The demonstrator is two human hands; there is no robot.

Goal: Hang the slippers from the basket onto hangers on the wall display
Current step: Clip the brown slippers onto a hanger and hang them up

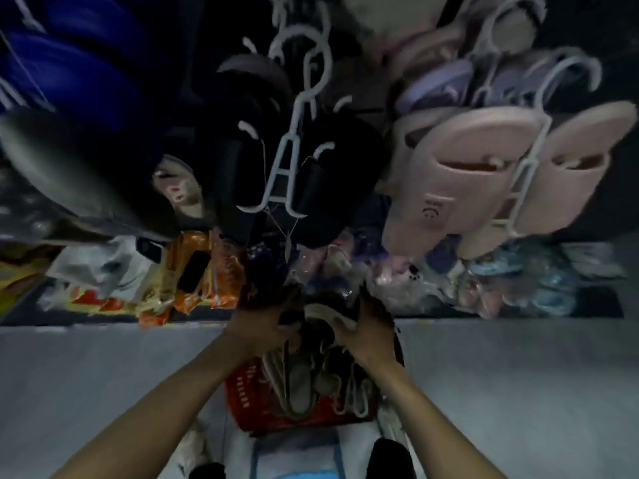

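Note:
A red basket (238, 392) stands on the floor below me, filled with several grey and dark slippers (301, 385). Both hands reach in over it. My left hand (262, 323) grips a dark slipper at the basket's far edge. My right hand (366, 330) is closed on a slipper with a pale sole (328, 314). Above, on the wall display, black slippers (328, 181) hang on a white hanger (280, 174), and pink slippers (466, 174) hang on another white hanger (522, 174) to the right. The picture is blurred.
Blue slippers (76, 70) hang at the upper left and purple ones (439, 84) at the upper right. Bagged goods lie along the wall's foot: orange packets (193, 271) on the left, pink and blue bags (484, 281) on the right. Grey floor (103, 375) spreads on both sides of the basket.

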